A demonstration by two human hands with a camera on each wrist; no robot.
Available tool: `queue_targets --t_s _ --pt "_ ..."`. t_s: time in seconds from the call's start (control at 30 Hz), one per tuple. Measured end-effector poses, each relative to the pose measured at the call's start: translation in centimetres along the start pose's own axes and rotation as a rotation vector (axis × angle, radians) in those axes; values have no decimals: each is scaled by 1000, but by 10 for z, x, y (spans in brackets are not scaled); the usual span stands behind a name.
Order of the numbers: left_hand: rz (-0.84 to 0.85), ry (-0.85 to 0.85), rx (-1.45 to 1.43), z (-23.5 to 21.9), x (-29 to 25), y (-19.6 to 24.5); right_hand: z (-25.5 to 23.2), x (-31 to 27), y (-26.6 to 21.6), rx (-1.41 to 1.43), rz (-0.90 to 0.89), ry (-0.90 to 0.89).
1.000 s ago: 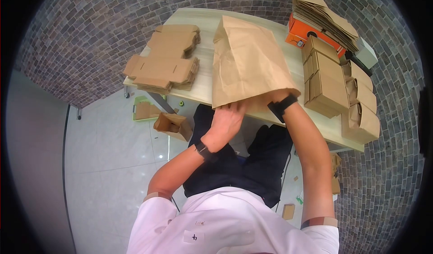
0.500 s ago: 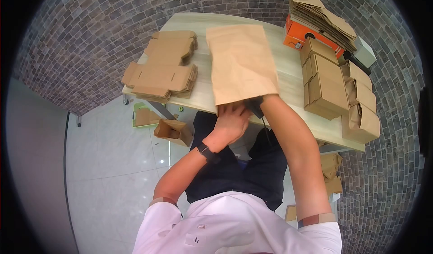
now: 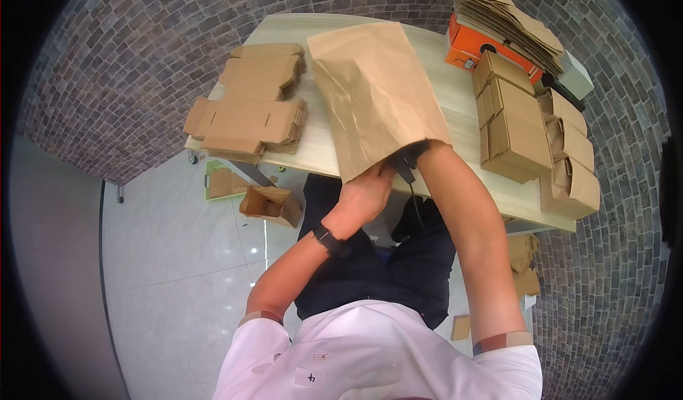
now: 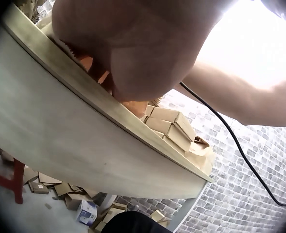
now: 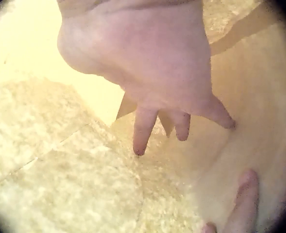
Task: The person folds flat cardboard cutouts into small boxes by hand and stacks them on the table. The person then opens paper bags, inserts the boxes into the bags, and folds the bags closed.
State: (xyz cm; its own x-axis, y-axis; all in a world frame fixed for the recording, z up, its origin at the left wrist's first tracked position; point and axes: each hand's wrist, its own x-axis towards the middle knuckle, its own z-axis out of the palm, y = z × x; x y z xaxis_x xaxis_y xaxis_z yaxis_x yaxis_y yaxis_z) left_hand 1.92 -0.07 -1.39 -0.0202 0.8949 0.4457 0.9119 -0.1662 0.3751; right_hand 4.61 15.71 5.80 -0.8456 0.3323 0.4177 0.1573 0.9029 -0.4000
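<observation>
A brown paper bag lies aslant over the table, its mouth toward the person. At the near left corner of that mouth, the left hand grips the rim, its fingertips partly hidden by the paper. In the left wrist view the same hand is beside the bag's serrated edge. The right hand is inside the bag, hidden from the head view past its black wrist strap. Seen from the right wrist, that hand has its fingers extended against the bag's inner wall.
Flattened cardboard boxes are stacked at the table's left. Folded boxes and upright paper bags line the right side, near an orange box under flat bags. An open paper bag stands on the floor. A black cable hangs down.
The bag first swung left and flattened, then its far end tilted up and further left. The right arm moved left with it; the left hand stayed at the mouth.
</observation>
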Motion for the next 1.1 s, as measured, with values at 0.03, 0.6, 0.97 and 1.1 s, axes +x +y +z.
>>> queue_targets --t_s 0.03,0.6,0.97,1.1 --pt "-3 -1 1 2 1 0 1 1 -1 -3 -5 -3" --pt "42 19 46 12 10 -10 1 -29 21 -91 -35 -38" --pt "-141 -199 21 12 30 -22 -12 -65 30 -266 136 1" --pt "-55 -126 37 9 37 -22 -46 -119 -21 -280 146 8"
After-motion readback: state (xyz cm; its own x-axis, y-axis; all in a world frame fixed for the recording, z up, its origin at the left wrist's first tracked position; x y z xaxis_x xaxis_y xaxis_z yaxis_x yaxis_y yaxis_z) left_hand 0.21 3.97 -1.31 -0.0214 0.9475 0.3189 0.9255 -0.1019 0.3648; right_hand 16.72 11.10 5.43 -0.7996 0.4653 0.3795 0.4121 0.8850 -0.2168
